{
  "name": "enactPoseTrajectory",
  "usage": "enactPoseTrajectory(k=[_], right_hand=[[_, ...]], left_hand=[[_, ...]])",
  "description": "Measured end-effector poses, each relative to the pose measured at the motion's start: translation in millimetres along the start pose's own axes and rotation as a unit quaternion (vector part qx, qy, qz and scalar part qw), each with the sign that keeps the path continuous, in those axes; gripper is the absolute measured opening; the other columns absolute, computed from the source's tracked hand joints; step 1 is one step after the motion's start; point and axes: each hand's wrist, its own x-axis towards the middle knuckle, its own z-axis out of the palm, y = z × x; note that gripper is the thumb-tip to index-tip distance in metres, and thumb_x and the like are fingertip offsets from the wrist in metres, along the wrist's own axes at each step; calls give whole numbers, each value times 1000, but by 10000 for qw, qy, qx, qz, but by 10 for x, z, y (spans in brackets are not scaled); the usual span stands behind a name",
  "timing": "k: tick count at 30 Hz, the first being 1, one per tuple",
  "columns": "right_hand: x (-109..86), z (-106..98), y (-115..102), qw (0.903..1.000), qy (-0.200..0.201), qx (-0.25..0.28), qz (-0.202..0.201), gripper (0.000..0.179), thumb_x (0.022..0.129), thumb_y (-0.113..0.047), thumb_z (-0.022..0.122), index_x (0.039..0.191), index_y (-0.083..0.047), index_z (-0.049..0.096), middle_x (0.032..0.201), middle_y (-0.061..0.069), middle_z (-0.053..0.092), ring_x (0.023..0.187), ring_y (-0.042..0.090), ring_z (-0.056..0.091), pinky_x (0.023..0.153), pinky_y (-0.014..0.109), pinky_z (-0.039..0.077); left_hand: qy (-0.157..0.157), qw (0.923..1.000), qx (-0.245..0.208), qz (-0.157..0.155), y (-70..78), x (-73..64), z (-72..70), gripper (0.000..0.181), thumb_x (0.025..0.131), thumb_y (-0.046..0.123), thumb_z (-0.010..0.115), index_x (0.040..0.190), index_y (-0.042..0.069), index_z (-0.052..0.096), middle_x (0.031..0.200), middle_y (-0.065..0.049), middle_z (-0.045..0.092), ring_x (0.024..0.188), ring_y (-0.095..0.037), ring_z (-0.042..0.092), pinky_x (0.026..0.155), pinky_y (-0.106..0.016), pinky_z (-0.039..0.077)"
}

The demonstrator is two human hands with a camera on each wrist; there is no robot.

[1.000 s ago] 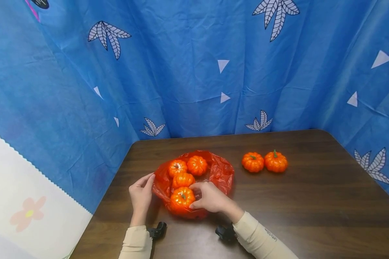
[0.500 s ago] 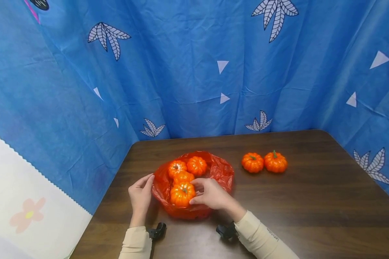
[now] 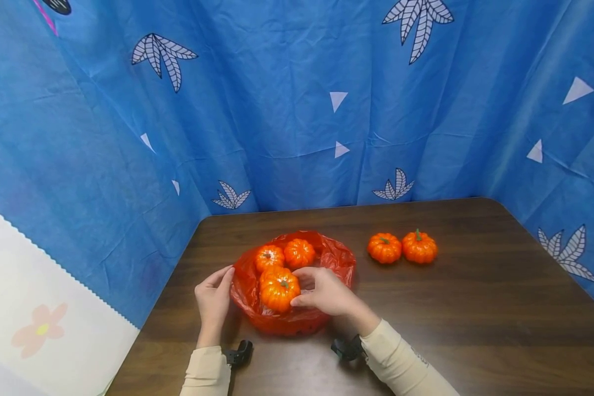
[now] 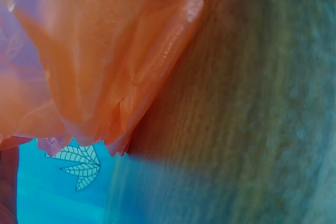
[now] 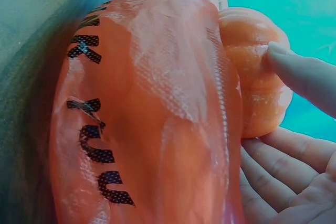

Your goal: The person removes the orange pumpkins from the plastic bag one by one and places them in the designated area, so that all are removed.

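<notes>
Now holding a pumpkin (image 3: 279, 290) by its right side between thumb and fingers of the right hand (image 3: 326, 291), at the mouth of the red bag (image 3: 287, 326). Pinching the bag's left rim with the fingers of the left hand (image 3: 214, 298). Can see 2 back pumpkins (image 3: 299, 253) side by side in the bag, beyond the held pumpkin. Cannot clearly make out the space beneath it. Can find 2 loose pumpkins (image 3: 419, 248) side by side on the table (image 3: 485, 297), right of the bag. Can spot black letters (image 5: 86, 50) on the bag's outside, and a blue curtain (image 3: 287, 110) behind the table.
</notes>
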Motion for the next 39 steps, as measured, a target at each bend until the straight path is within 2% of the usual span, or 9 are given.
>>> enactPoseTrajectory(k=[2, 7, 10, 16, 21, 24, 28, 34, 39], right_hand=[[-2, -16, -1, 10000, -16, 84, 14, 59, 82, -25, 84, 131, -3, 62, 121, 9, 72, 109, 23, 68, 96, 42, 58], [-4, -62, -8, 9996, 20, 283, 27, 59, 82, -22, 84, 132, -1, 61, 121, 11, 71, 110, 25, 68, 97, 44, 57], [-7, -97, -14, 9994, 71, 343, 86, 59, 82, -21, 83, 133, -2, 60, 122, 11, 70, 111, 25, 67, 97, 44, 57], [-24, -196, -29, 9988, 244, 375, 185, 58, 82, -19, 83, 132, -1, 61, 121, 12, 70, 110, 27, 67, 96, 43, 57], [-24, -314, -36, 9978, 383, 489, 226, 57, 82, -19, 83, 132, 0, 60, 120, 13, 70, 109, 27, 68, 96, 44, 58], [-38, -385, -29, 9969, 448, 618, 210, 56, 83, -19, 82, 131, 2, 60, 119, 16, 70, 108, 29, 68, 96, 45, 58], [-72, -496, -42, 9947, 605, 759, 329, 55, 84, -20, 81, 131, 2, 60, 121, 18, 69, 110, 31, 68, 95, 44, 58], [-113, -654, -46, 9905, 794, 886, 686, 58, 86, -24, 80, 134, -1, 59, 131, 19, 64, 115, 34, 66, 94, 43, 59], [-148, -758, -35, 9889, 917, 854, 797, 60, 87, -26, 79, 137, -1, 56, 136, 20, 61, 121, 36, 63, 96, 44, 58]], left_hand=[[9, 10000, -13, 3, -1, -1, 0, 28, 89, 30, 76, 102, 5, 79, 98, -6, 79, 77, -1, 72, 70, -19, 60], [11, 10000, -76, 24, -5, -3, 0, 27, 89, 27, 77, 102, 3, 79, 86, 19, 76, 75, -1, 72, 69, -18, 60], [5, 9999, -124, 78, -10, 2, 1, 26, 89, 24, 77, 103, 2, 78, 83, 26, 73, 75, 0, 72, 69, -18, 60], [11, 9998, -132, 129, -10, 6, 3, 27, 90, 24, 77, 102, 1, 78, 83, 27, 73, 74, 0, 71, 68, -17, 59], [18, 9997, -126, 195, 1, 11, 2, 27, 89, 27, 77, 103, 3, 79, 88, 19, 75, 75, -1, 72, 70, -18, 60], [-2, 9999, -117, 108, 3, 5, -3, 27, 90, 27, 76, 103, 4, 79, 90, 15, 76, 76, -2, 72, 70, -19, 60], [-39, 9999, -104, 17, 6, 3, -8, 29, 90, 29, 75, 105, 4, 78, 89, 18, 76, 77, -1, 72, 70, -19, 60], [-5, 10000, -65, 64, 1, 9, -2, 26, 91, 25, 75, 105, 3, 78, 84, 28, 72, 76, 0, 72, 69, -18, 60], [-21, 10000, -86, -4, 9, 8, 1, 26, 91, 25, 75, 105, 4, 78, 84, 28, 72, 75, -1, 72, 69, -19, 60]])
